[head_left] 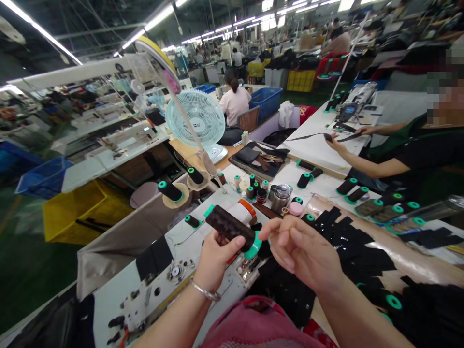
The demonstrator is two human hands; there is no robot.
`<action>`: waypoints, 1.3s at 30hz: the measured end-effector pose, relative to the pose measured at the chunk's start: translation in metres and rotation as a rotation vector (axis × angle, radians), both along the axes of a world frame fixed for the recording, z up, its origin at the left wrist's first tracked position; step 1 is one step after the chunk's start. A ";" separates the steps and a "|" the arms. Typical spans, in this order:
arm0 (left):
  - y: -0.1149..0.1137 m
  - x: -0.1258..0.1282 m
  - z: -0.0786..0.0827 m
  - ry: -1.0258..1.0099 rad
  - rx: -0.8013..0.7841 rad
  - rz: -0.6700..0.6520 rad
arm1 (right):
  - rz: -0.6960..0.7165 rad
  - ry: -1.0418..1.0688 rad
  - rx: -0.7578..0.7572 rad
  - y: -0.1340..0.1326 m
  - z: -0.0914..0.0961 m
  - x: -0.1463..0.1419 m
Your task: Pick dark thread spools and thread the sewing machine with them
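My left hand (216,258) is wrapped around a dark brown thread spool (232,226) with a green core, holding it above the white sewing machine (163,285). My right hand (302,251) sits just right of the spool's green end, thumb and forefinger pinched together, apparently on a thin thread I cannot make out. Black fabric pieces (348,246) lie on the table beyond my right hand.
Several black spools (348,186) with green cores stand around the table, with a steel cup (280,195) and small bottles. A desk fan (195,118) stands behind. At right a co-worker's hands (335,141) handle a black strip. A yellow bin (78,208) sits at left.
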State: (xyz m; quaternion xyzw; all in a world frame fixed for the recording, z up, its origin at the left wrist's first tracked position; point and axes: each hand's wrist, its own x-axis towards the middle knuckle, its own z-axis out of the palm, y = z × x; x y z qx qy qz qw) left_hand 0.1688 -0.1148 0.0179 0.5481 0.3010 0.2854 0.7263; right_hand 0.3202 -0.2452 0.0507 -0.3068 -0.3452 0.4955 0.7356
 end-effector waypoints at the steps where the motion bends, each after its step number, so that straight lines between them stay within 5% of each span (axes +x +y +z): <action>1: -0.002 0.000 0.000 -0.013 -0.013 -0.008 | 0.058 0.144 0.006 0.006 0.001 0.008; 5: -0.007 -0.003 0.004 -0.130 -0.170 -0.087 | 0.016 0.327 -0.007 0.034 -0.027 0.022; 10: -0.004 -0.005 0.015 -0.278 -0.270 -0.061 | -0.019 -0.214 -0.191 0.042 -0.075 -0.017; 12: 0.002 -0.005 0.018 -0.269 -0.174 0.004 | 0.049 -0.567 -0.185 0.032 -0.070 -0.038; 15: 0.013 -0.007 0.016 -0.157 -0.006 0.067 | 0.095 -0.919 -0.047 0.015 -0.038 -0.049; 19: 0.018 -0.012 0.010 -0.019 0.042 0.040 | -0.169 -0.843 -0.072 0.018 -0.004 -0.015; 23: 0.012 -0.014 0.011 -0.133 -0.128 -0.013 | -0.422 -0.798 -0.332 0.046 -0.030 0.012; 26: 0.011 -0.015 0.014 -0.199 -0.190 -0.020 | -0.263 -0.925 -0.346 0.055 -0.060 -0.009; 29: 0.016 -0.019 0.013 -0.156 -0.092 0.052 | -0.039 -1.100 -0.121 0.041 -0.062 -0.042; 32: 0.022 -0.025 0.010 -0.011 0.043 0.105 | -0.040 -0.953 -0.003 0.024 -0.036 -0.049; 35: 0.021 -0.026 0.007 0.040 0.061 0.131 | -0.091 -0.411 -0.073 0.021 -0.011 -0.028; 39: 0.012 -0.024 0.007 0.004 0.020 0.066 | 0.084 0.149 -0.076 0.034 -0.008 -0.006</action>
